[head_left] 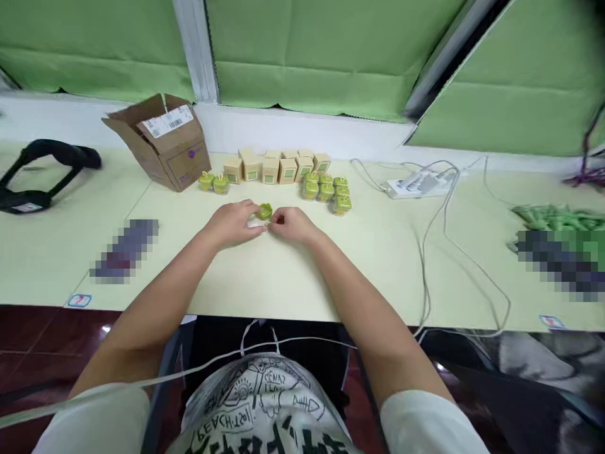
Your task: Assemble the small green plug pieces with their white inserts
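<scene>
My left hand (235,224) and my right hand (292,224) meet at the middle of the pale table (331,271), both with fingers pinched around one small green item in a clear case (263,213). Behind them stands a row of several small tan boxes (276,167). Two more green items (213,182) sit left of the row. A cluster of several green items (328,190) sits to the right.
An open cardboard box (163,142) lies tipped at the back left. A black strap (42,170) is at the far left. A white power strip (416,184) with trailing cables lies at the back right. Green lanyards (558,217) are piled at the far right.
</scene>
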`<state>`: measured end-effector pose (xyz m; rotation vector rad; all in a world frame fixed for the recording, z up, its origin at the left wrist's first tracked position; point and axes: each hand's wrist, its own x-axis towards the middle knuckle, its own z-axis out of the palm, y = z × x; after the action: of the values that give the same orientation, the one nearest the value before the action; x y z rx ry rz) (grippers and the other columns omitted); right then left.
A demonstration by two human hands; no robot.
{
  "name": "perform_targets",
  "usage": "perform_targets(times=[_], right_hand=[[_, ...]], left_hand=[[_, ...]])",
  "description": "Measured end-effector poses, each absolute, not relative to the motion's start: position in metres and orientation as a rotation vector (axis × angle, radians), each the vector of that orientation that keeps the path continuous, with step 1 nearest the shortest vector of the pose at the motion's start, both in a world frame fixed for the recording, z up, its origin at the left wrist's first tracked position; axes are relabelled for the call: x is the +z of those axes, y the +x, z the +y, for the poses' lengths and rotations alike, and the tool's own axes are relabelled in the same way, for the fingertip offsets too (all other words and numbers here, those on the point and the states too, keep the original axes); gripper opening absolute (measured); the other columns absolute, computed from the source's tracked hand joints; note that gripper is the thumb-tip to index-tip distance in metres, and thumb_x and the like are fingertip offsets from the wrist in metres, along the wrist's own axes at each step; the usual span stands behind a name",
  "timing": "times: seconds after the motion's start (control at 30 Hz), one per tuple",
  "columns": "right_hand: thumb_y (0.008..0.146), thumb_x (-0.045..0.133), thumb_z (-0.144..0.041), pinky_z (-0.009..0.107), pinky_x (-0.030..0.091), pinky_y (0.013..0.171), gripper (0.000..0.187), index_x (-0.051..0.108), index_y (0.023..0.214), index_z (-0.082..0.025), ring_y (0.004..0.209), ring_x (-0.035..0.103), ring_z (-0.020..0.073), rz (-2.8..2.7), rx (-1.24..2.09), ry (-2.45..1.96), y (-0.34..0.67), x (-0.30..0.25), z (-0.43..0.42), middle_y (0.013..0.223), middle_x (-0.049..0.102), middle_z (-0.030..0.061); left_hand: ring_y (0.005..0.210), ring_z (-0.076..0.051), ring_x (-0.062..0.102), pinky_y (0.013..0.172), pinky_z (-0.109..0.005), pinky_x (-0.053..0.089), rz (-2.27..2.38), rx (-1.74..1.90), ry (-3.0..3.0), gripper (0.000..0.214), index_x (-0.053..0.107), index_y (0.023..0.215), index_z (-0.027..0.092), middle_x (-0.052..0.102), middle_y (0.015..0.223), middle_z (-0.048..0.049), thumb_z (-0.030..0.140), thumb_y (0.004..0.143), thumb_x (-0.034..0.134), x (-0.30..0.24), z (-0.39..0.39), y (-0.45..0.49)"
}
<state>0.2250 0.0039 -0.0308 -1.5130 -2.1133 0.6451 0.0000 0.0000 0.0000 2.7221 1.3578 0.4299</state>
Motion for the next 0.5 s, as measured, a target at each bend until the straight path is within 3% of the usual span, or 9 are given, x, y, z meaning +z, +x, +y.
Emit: perform_targets(times=[0.13, 0.27, 0.5], right_hand=[[0.087, 0.068, -0.022, 0.026, 0.039, 0.069, 0.004, 0.067, 0.085, -0.019, 0.072, 0.059, 0.0153, -2.008, 0.611, -1.533, 0.229, -0.033, 0.010, 0.078, 0.071, 0.0005], [0.089, 0.068, -0.026, 0.026, 0.040, 0.069, 0.007, 0.067, 0.087, -0.019, 0.070, 0.058, 0.0153, -1.989, 0.631, -1.534, 0.226, -0.036, 0.011, 0.078, 0.071, 0.0002], [0.090, 0.068, -0.028, 0.027, 0.040, 0.070, 0.008, 0.068, 0.090, -0.020, 0.070, 0.059, 0.0158, -2.010, 0.624, -1.549, 0.221, -0.037, 0.010, 0.079, 0.073, 0.0010]], left_hand=[[0.120, -0.028, 0.070, 0.097, -0.038, 0.054, 1.303, 0.597, 2.749, 0.040, 0.065, 0.138, 0.024, 0.066, 0.145, -0.0061, 0.039, 0.103, 0.052, -0.006, 0.000, 0.004], [0.122, -0.026, 0.070, 0.097, -0.038, 0.055, 1.330, 0.556, 2.752, 0.045, 0.064, 0.139, 0.025, 0.066, 0.147, -0.0035, 0.016, 0.099, 0.046, -0.015, 0.003, 0.008], [0.109, -0.027, 0.072, 0.088, -0.037, 0.055, 1.398, 0.540, 2.689, 0.034, 0.074, 0.120, 0.023, 0.076, 0.126, -0.0064, 0.018, 0.099, 0.048, -0.018, 0.004, 0.014]])
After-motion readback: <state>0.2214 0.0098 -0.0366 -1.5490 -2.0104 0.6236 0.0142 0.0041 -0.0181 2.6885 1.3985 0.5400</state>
